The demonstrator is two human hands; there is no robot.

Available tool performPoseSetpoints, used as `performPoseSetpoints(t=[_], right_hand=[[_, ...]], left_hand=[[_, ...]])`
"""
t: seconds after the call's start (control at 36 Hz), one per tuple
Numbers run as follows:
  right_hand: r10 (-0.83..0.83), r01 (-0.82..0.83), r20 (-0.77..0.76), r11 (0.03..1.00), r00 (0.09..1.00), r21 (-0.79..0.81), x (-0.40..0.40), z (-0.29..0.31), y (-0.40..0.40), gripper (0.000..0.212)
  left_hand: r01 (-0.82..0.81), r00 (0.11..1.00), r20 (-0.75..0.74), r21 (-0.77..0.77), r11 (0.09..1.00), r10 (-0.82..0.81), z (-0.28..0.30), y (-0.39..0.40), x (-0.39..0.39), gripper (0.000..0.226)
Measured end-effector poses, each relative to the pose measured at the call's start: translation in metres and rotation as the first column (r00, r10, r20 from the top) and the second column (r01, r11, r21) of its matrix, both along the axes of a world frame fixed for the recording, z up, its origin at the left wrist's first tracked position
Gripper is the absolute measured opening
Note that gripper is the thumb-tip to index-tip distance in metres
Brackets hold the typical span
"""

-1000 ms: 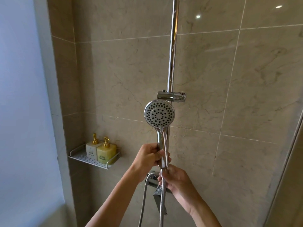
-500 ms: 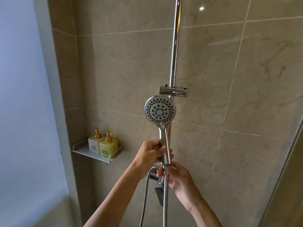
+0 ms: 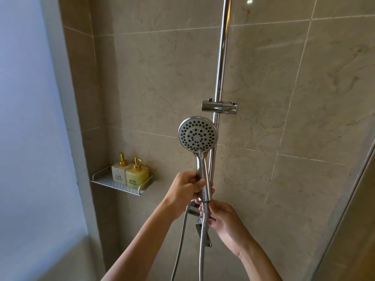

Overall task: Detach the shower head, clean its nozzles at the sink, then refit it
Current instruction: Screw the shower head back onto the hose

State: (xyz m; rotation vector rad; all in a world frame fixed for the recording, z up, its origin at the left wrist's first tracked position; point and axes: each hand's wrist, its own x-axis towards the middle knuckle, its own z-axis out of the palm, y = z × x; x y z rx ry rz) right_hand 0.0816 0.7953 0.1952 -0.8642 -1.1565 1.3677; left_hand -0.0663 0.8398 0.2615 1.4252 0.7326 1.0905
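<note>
Right, we see the shower head [image 3: 197, 136] off its bracket [image 3: 219, 106], held upright just below it, in front of the chrome rail [image 3: 221, 57]. Round chrome face, grey nozzle disc with rings of dark holes, facing us. Left hand [image 3: 187, 186] wraps the handle, grip clenched on it. Right hand [image 3: 222, 220] pinches the hose [image 3: 201, 250] fitting at the handle's base. Two pump bottles [image 3: 129, 173] sit on the corner shelf [image 3: 117, 186].

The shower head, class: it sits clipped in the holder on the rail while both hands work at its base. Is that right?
Not quite. The head view shows the shower head out of the holder, below it, while both hands work at its base.
</note>
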Motion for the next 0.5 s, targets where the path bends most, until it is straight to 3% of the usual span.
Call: performPoseSetpoints(t=[0.11, 0.17, 0.28, 0.44, 0.5], right_hand=[[-0.133, 0.112, 0.171, 0.985, 0.976, 0.129, -0.004, -0.003, -0.001, 0.050], [-0.209, 0.186, 0.154, 0.971, 0.966, 0.149, -0.007, -0.007, -0.001, 0.059], [-0.239, 0.236, 0.032, 0.969, 0.970, 0.078, -0.010, -0.015, -0.001, 0.042], [-0.027, 0.036, -0.168, 0.998, 0.985, 0.049, 0.002, -0.019, -0.003, 0.009], [0.023, -0.016, -0.199, 0.999, 0.980, 0.038, 0.009, -0.020, -0.002, 0.007]], left_hand=[[-0.003, 1.000, -0.001, -0.004, 1.000, 0.003, -0.003, -0.001, -0.001, 0.015], [-0.008, 1.000, 0.002, -0.016, 1.000, 0.008, -0.006, -0.001, 0.000, 0.015], [0.003, 1.000, -0.023, -0.016, 1.000, -0.004, -0.011, 0.001, 0.004, 0.014], [0.072, 0.997, 0.006, -0.054, 0.996, -0.072, -0.016, 0.011, 0.012, 0.015], [0.092, 0.996, 0.023, -0.067, 0.993, -0.091, -0.019, 0.014, 0.017, 0.016]])
